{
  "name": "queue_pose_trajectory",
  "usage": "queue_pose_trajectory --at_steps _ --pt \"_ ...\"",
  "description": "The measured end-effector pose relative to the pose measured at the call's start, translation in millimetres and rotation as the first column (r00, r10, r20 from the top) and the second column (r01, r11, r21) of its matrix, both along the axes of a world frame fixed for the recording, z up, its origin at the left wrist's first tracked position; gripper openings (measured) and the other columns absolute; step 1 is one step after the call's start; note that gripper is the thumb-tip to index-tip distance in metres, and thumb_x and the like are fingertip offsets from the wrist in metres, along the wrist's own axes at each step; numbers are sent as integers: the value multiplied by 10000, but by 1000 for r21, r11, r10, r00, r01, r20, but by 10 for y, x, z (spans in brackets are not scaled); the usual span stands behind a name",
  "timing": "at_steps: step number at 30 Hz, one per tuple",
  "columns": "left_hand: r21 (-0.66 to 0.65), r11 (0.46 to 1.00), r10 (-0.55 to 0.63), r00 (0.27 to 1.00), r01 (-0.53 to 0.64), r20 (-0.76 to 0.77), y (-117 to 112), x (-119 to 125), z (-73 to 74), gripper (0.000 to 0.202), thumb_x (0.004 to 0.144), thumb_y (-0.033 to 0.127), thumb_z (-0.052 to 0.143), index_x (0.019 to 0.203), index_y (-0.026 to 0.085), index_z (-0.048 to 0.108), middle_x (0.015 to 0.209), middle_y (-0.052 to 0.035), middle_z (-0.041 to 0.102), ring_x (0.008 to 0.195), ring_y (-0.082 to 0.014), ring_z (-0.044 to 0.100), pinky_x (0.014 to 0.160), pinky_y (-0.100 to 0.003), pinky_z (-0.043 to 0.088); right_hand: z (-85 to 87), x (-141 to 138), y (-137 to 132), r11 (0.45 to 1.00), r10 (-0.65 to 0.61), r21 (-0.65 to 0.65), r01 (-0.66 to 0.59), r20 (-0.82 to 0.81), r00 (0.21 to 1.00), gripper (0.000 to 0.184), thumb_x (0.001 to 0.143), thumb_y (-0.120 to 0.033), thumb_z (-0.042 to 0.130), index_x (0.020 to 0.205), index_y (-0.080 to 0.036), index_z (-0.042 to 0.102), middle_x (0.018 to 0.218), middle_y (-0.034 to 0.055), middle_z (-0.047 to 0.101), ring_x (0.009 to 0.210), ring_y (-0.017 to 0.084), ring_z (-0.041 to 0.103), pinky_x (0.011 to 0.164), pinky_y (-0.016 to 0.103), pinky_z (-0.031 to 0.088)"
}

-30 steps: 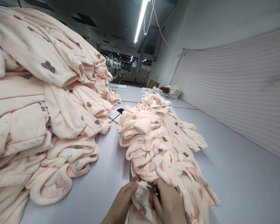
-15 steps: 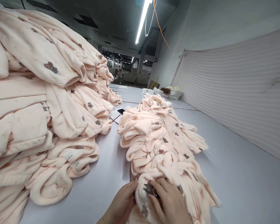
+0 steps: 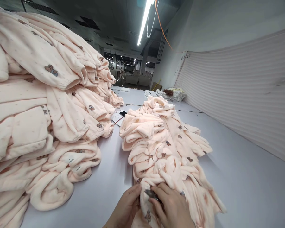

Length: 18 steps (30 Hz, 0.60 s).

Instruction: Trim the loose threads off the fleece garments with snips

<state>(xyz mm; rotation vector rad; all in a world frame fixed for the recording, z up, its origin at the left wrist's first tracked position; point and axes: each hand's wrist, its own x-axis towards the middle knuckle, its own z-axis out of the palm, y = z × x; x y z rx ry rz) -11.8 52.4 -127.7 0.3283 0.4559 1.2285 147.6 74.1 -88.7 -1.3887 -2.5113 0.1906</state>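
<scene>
Several pale pink fleece garments (image 3: 171, 142) printed with small bears lie in a crumpled row down the table in front of me. At the near end, my left hand (image 3: 127, 204) pinches the edge of a garment between thumb and fingers. My right hand (image 3: 172, 204) is closed round small dark metal thread snips (image 3: 152, 194), whose blades point left over the fabric. The blade tips lie close to my left thumb. The lower part of the snips is hidden inside my right hand.
A tall heap of the same pink garments (image 3: 38, 110) fills the left side of the white table (image 3: 247, 171). Beyond the row lie a phone (image 3: 123, 113), paper (image 3: 116, 117) and stacked white cloths (image 3: 178, 94). A striped sheet (image 3: 239, 88) hangs along the right wall.
The snips' blades have come closer together and swung slightly left. Both hands have stayed nearly in place on the garment, the left shifting a little to the right.
</scene>
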Motion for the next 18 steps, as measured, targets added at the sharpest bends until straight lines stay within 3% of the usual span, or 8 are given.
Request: queue_pose_trajectory --at_steps 6,9,14,18 --pt "-21 1000 -9 999 8 -33 -1 -9 6 166 885 222 573 866 126 708 848 -99 724 846 -211 653 789 -317 473 70 -50 8 998 -12 -61 13 16 1000 186 825 -257 598 990 -321 656 929 -16 683 769 216 668 630 291 462" --pt "-21 1000 -6 999 5 -32 6 -19 6 182 893 217 557 881 120 710 845 -104 724 849 -212 653 792 -318 472 45 -25 8 998 -25 -51 25 -7 1000 167 863 -237 544 940 -323 664 887 -23 685 756 204 669 615 281 458" --pt "-33 999 -26 1000 26 -3 17 -31 -18 209 902 220 535 862 125 717 820 -99 731 846 -214 659 800 -317 466 -45 35 -12 1000 -5 9 6 -44 999 274 827 -231 591 1089 -304 628 984 0 689 814 217 665 692 300 486" --pt "-22 1000 -18 1000 17 -25 19 -29 -18 189 881 216 564 827 127 721 832 -88 738 865 -210 654 816 -294 455 -45 31 -24 1000 19 14 -19 -17 1000 310 805 -223 618 1103 -310 616 997 -7 684 796 215 659 672 301 486"
